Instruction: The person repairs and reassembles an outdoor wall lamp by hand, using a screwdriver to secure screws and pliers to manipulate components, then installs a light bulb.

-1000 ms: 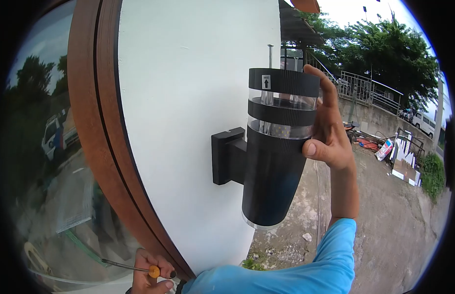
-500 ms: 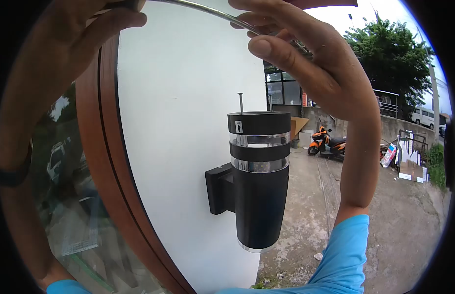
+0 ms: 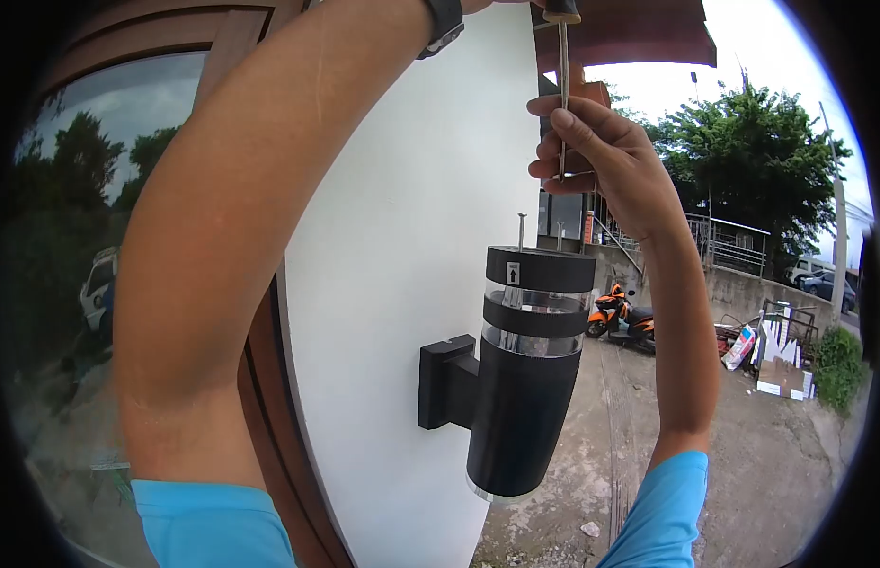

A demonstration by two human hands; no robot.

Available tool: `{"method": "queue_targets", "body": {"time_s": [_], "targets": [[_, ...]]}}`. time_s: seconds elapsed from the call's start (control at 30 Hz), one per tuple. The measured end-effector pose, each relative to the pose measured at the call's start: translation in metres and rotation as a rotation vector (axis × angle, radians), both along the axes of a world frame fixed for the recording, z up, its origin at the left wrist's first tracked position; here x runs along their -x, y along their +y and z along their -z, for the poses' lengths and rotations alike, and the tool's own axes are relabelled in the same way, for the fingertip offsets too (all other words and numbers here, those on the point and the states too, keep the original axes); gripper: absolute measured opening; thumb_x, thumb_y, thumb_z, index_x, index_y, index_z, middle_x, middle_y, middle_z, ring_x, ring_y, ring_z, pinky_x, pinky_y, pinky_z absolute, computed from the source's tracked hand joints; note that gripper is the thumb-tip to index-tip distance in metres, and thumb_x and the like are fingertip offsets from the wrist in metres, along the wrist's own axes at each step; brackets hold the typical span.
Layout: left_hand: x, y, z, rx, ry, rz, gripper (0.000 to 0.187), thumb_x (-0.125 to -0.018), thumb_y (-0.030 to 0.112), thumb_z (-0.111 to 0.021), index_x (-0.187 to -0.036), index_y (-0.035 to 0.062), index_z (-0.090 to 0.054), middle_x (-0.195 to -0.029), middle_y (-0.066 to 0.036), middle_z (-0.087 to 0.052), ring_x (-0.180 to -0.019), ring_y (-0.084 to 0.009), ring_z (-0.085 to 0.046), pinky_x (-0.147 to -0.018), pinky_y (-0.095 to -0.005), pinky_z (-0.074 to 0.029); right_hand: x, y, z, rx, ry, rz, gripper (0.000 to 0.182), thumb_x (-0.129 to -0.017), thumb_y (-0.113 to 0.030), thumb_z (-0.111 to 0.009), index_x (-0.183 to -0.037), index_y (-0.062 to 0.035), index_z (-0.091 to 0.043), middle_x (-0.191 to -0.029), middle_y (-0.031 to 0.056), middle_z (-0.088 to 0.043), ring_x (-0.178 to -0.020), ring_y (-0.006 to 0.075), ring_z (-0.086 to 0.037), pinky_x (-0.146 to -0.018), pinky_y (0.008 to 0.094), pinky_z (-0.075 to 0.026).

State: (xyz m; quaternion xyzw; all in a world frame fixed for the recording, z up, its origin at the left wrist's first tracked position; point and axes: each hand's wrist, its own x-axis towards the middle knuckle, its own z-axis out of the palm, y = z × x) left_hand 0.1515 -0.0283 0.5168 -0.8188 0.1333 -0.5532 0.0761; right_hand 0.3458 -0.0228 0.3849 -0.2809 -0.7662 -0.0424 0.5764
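Screwdriver (image 3: 564,66) is held near upright, its shaft pinched by R hand (image 3: 618,161); L hand (image 3: 478,4) is mostly cut off above, so its grip can't be told. Shaft is prob. stiff, slippery; handle (image 3: 561,14) is best gripped. Wall lamp (image 3: 520,407) is mounted below R hand.

Orange scooter (image 3: 623,317) near concrete wall (image 3: 743,289) — leafy tree (image 3: 757,156) above — green shrub (image 3: 840,369).

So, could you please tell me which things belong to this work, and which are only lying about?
In the job, it seems: screwdriver, its shaft at the right hand; black wall lamp; long screws above its top.
Just around: cardboard; orange motorbike.
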Motion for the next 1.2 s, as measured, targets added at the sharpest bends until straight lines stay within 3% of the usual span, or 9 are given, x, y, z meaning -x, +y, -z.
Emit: {"method": "queue_targets", "body": {"time_s": [0.07,0.33,0.73,0.97,1.2], "targets": [[-0.012,0.010,-0.006,0.085,0.046,0.052,0.039,-0.094,0.003,-0.069,-0.120,-0.0038,-0.041,-0.093,-0.013,-0.062,-0.067,-0.0199,-0.069,-0.060,-0.0320,-0.061,-0.001,-0.002,0.001,0.019,-0.038,0.036,0.040,-0.105,-0.037,-0.059,-0.128,-0.0067,-0.067,-0.091,0.0072,-0.074,-0.085,0.0168,-0.077,-0.073,0.0297,-0.065],[-0.033,0.020,0.006,0.196,0.015,-0.014,0.038,-0.094,0.007,-0.073,-0.119,0.0002,-0.045,-0.103,-0.014,-0.062,-0.075,-0.0178,-0.070,-0.064,-0.0333,-0.066,-0.018,-0.003,0.010,0.107,-0.030,0.054,0.043,-0.103,-0.039,-0.061,-0.130,-0.0056,-0.066,-0.091,0.0071,-0.075,-0.082,0.0152,-0.077,-0.072,0.0286,-0.065],[-0.030,0.028,0.012,0.211,0.081,0.072,0.038,-0.093,0.006,-0.073,-0.118,0.0002,-0.044,-0.102,-0.014,-0.063,-0.078,-0.0189,-0.071,-0.066,-0.0355,-0.066,-0.012,-0.007,0.015,0.157,-0.022,0.083,0.040,-0.104,-0.035,-0.061,-0.130,-0.0050,-0.066,-0.090,0.0072,-0.074,-0.083,0.0159,-0.077,-0.072,0.0287,-0.065],[-0.027,0.041,0.008,0.126,-0.049,-0.100,0.057,-0.085,0.019,-0.081,-0.125,-0.0037,-0.048,-0.102,-0.017,-0.068,-0.084,-0.0219,-0.071,-0.075,-0.0311,-0.060,-0.012,0.001,0.015,0.161,-0.035,0.065,0.043,-0.103,-0.037,-0.064,-0.130,-0.0042,-0.065,-0.089,0.0061,-0.074,-0.082,0.0164,-0.077,-0.070,0.0289,-0.065],[-0.020,0.041,0.013,0.072,-0.098,-0.153,0.057,-0.084,0.022,-0.082,-0.125,-0.0030,-0.050,-0.113,-0.021,-0.067,-0.099,-0.0274,-0.069,-0.086,-0.0342,-0.058,-0.011,0.000,0.016,0.174,-0.027,0.057,0.043,-0.103,-0.037,-0.064,-0.130,-0.0042,-0.064,-0.089,0.0053,-0.073,-0.081,0.0156,-0.076,-0.070,0.0285,-0.064]]}}
